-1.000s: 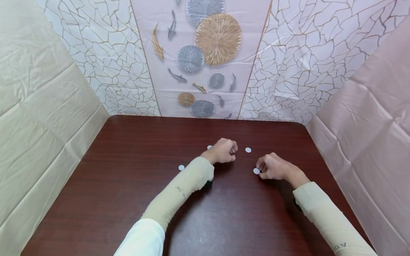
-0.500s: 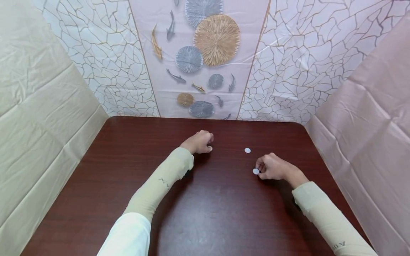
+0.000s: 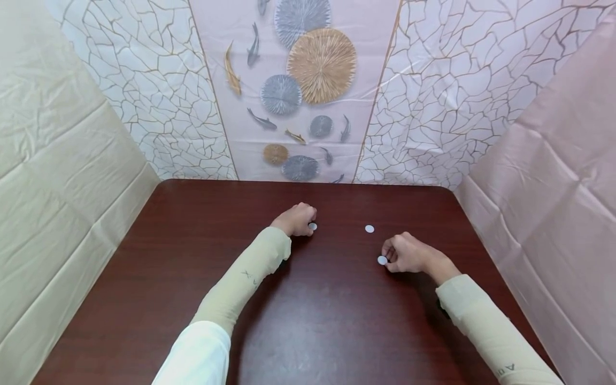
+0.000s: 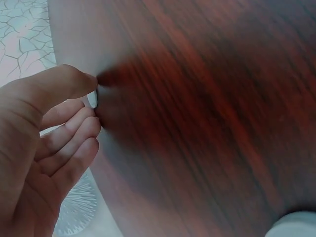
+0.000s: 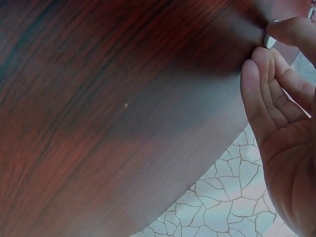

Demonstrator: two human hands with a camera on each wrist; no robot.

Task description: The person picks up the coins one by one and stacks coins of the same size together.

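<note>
A small white disc [image 3: 313,226] lies at the fingertips of my left hand [image 3: 294,218], on the far middle of the brown table. In the left wrist view, thumb and fingers pinch that disc [image 4: 93,98] by its edges. My right hand [image 3: 409,254], farther right and nearer, holds a second white disc [image 3: 382,260]. The right wrist view has this disc [image 5: 269,39] between the thumb and the curled fingers. A third white disc [image 3: 369,229] rests untouched on the table between the two hands, a little beyond the right one.
The dark red-brown wooden table [image 3: 308,321] reaches back to a patterned cloth wall [image 3: 418,123]. Plain cloth hangs along the left [image 3: 62,176] and right sides. A pale rounded thing [image 4: 294,227] is cut off at the corner of the left wrist view.
My left hand has moved left to the far disc and now pinches it. The disc seen left of the forearm a second ago is now out of sight. My right hand has stayed put.
</note>
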